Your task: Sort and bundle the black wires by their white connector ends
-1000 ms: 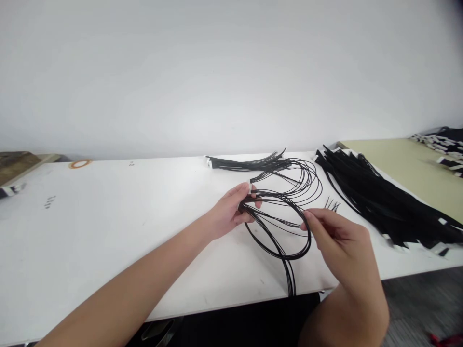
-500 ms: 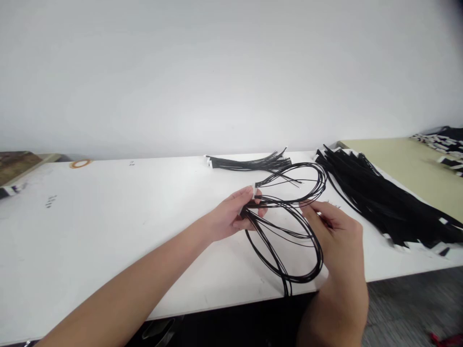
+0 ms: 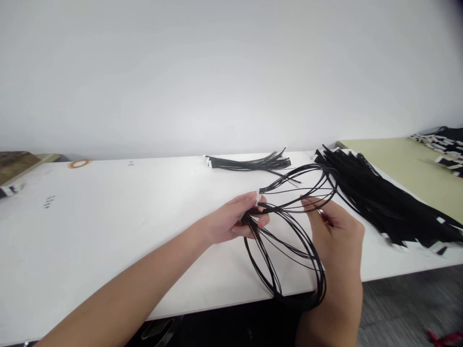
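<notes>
In front of me, above the table, my left hand (image 3: pixel 238 219) grips a wire harness (image 3: pixel 304 241) by its end. A white connector (image 3: pixel 258 196) shows at the fingertips, and thin black wires fan out from it in an upper and a lower loop. My right hand (image 3: pixel 338 231) is closed at the right of the loops, thumb and forefinger pinched on one of the black wires. Something small and dark shows under its curled fingers; I cannot make out what it is. The lower loop hangs past the table's front edge, near my right wrist.
A small bundle of black wires (image 3: pixel 249 163) lies by the wall. A large pile of black harnesses (image 3: pixel 387 202) with white connectors covers the right of the white table (image 3: pixel 108 231). An orange ring (image 3: pixel 78 164) lies far left. More harnesses (image 3: pixel 434 142) rest on a yellowish table (image 3: pixel 390 154).
The left hand has shifted slightly right and down with the connector. The loops have spread, the upper one further right and the lower one further down. The right hand stays nearly in place.
</notes>
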The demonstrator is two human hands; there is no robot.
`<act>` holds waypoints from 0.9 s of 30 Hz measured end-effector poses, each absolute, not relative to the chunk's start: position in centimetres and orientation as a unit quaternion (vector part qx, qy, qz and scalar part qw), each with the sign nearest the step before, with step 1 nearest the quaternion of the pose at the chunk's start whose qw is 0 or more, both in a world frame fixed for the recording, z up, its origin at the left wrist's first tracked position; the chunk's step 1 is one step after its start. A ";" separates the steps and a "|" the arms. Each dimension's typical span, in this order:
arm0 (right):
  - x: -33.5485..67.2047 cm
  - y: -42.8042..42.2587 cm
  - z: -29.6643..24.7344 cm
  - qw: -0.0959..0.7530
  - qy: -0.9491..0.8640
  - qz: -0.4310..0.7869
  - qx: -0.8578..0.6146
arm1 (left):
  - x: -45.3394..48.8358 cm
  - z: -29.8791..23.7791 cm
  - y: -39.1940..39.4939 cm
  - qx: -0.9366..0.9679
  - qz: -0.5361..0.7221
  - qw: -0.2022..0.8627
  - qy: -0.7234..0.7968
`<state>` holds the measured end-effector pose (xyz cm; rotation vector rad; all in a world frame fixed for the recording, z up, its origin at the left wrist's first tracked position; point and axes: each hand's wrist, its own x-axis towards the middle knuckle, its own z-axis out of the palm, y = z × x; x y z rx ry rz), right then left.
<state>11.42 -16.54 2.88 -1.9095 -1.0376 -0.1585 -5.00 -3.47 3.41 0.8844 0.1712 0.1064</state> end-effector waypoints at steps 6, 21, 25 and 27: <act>11.8 -16.4 2.8 0.441 -0.477 -0.145 -0.746 | -4.9 3.3 -3.2 0.409 0.080 0.903 0.104; 10.8 -16.9 3.3 0.638 -0.322 -0.037 -0.699 | -4.7 3.0 -2.9 0.393 0.150 0.894 0.156; 9.8 -16.1 4.1 0.797 -0.226 -0.044 -0.559 | -4.7 3.1 -3.0 0.400 0.142 0.892 0.156; 9.9 -16.2 4.6 0.855 -0.187 -0.029 -0.484 | -4.7 3.2 -3.0 0.405 0.136 0.890 0.159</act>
